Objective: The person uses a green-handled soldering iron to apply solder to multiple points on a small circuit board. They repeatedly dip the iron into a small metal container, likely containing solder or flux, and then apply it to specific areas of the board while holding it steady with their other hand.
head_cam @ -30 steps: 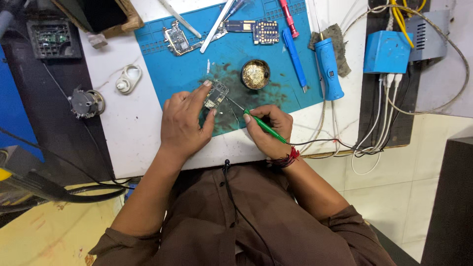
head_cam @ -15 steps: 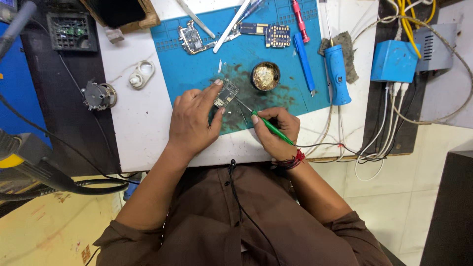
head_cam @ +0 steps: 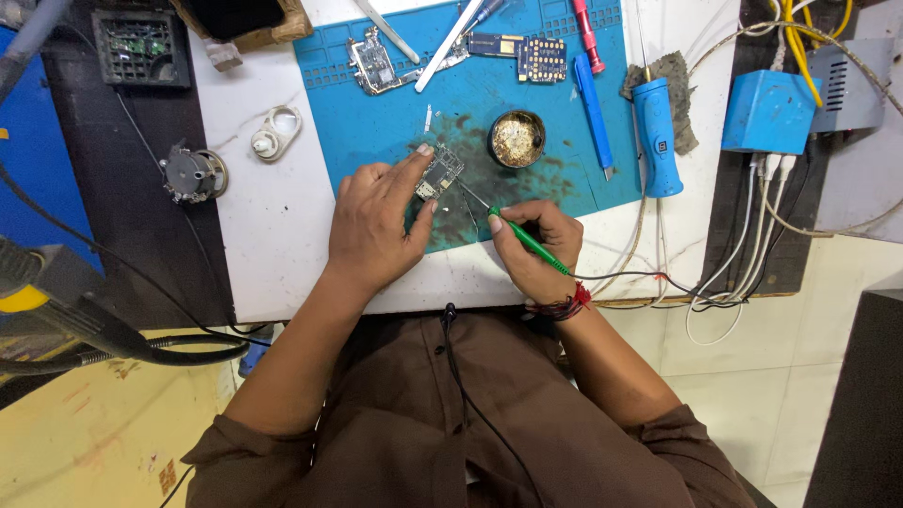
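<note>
- While the left hand (head_cam: 376, 221) pins a small circuit board (head_cam: 438, 172) on the blue mat (head_cam: 376, 122), steadiness matters.
- Right hand (head_cam: 536, 249) grips a green soldering iron (head_cam: 527, 240); keep its tip light.

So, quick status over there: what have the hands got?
Left hand pins small board to blue mat. Right hand holds green iron, tip by board. Brass wool tin close behind, not blocking.

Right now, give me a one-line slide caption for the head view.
Left hand steadies a small circuit board on the blue mat while the right hand brings a green-handled soldering iron to it.
</note>
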